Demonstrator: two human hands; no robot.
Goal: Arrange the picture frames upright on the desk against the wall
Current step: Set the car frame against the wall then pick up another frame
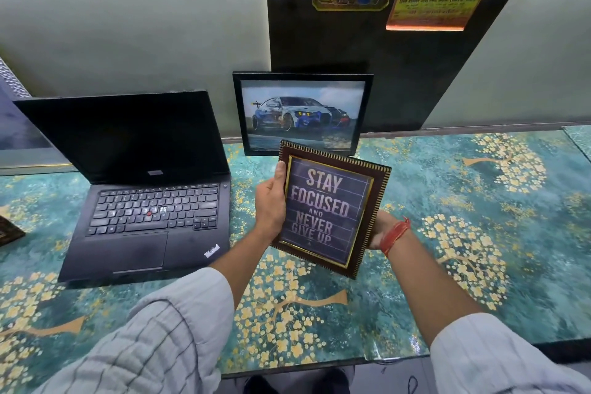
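Holding: the left hand [271, 201] was wrapped around the left edge of the quote frame [331, 213], thumb on its front; the right hand [379, 229] supported the right edge from behind, fingers mostly hidden, so I could not tell how tightly it was closed.
Quote frame: raised above the worktop [479, 233], tilted, face toward the camera, near the middle of the scene.
Car picture frame [302, 113]: upright at the far edge, leaning against the wall [144, 25], just beyond the held frame.
Laptop [144, 185]: open, to the left of both frames.
Free space: bare worktop along the wall to the right of the car frame.
Risk: the held frame's far corner sat close to the car frame and could knock it flat if pushed straight ahead.
Risk: set too steeply, the base might slide out on the glossy surface.
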